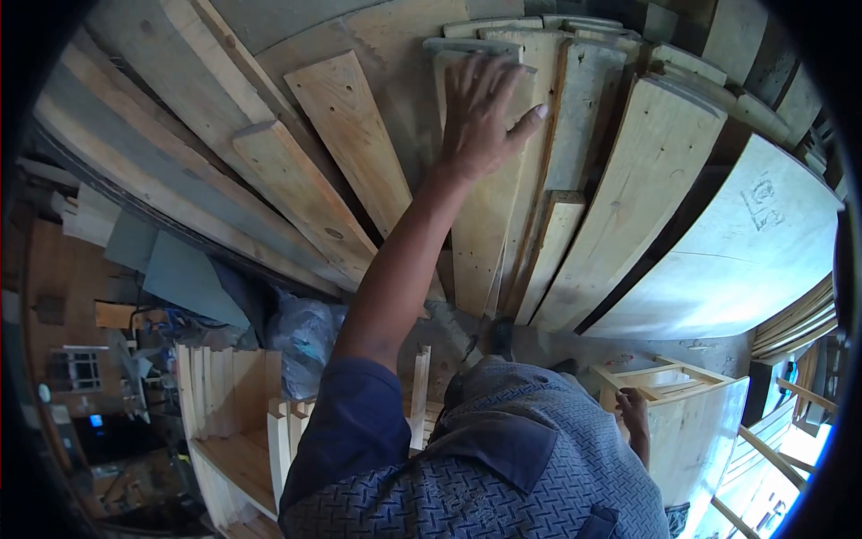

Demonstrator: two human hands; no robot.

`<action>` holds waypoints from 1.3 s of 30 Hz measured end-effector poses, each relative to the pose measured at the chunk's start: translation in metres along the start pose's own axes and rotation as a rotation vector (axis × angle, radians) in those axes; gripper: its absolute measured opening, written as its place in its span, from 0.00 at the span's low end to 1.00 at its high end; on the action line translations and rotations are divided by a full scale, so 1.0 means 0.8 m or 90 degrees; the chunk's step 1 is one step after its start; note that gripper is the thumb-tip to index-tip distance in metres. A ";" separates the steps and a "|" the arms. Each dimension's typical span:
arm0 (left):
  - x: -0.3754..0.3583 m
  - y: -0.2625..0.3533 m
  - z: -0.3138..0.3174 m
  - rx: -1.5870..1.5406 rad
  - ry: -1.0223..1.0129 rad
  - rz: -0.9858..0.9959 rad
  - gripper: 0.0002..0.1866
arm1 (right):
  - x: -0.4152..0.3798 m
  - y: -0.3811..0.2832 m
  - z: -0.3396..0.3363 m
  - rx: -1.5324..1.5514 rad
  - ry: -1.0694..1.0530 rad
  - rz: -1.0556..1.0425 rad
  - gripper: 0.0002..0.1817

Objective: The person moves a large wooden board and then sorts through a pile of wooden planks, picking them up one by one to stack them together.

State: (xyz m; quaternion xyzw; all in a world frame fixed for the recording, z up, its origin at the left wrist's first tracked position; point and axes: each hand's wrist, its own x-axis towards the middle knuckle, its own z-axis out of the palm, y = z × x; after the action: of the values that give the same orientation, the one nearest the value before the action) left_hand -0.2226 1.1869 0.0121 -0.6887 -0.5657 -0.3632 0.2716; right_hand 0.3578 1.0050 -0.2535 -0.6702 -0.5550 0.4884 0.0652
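My left hand (489, 117) is stretched forward over the upper part of a pale wooden board (480, 242) that leans upright among others. Its fingers are apart and slightly bent, with the thumb out to the right; contact with the wood cannot be made out. Right of this board lean a greyish board (582, 117), a short narrow strip (552, 260) and a wide plank (628, 207). Low at my right side, my right hand (633, 410) has curled fingers beside a light wooden frame (669, 382). Whatever it holds, if anything, is hidden.
Long planks (206, 153) lean on the left. A large whitish panel (736, 242) with a stamp stands right. Behind me at left are a slatted wooden piece (229, 386) and a clear plastic bag (301, 337). A smooth panel (696, 440) is behind at right.
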 end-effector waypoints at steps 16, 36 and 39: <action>-0.168 0.053 -0.205 -0.158 0.451 -0.552 0.23 | 0.056 -0.022 -0.029 -0.091 -0.099 -0.070 0.20; -0.206 0.105 -0.281 0.002 0.348 -0.731 0.28 | 0.084 -0.009 -0.075 -0.078 -0.134 -0.149 0.17; -0.164 0.121 -0.271 -0.065 0.376 -0.487 0.26 | 0.081 0.000 -0.074 -0.072 -0.123 -0.119 0.17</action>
State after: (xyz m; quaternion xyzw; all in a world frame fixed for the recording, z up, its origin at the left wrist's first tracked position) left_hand -0.1824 0.9196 0.0376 -0.3110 -0.6584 -0.6445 0.2334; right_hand 0.3950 1.0844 -0.2611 -0.5678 -0.6455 0.5104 0.0189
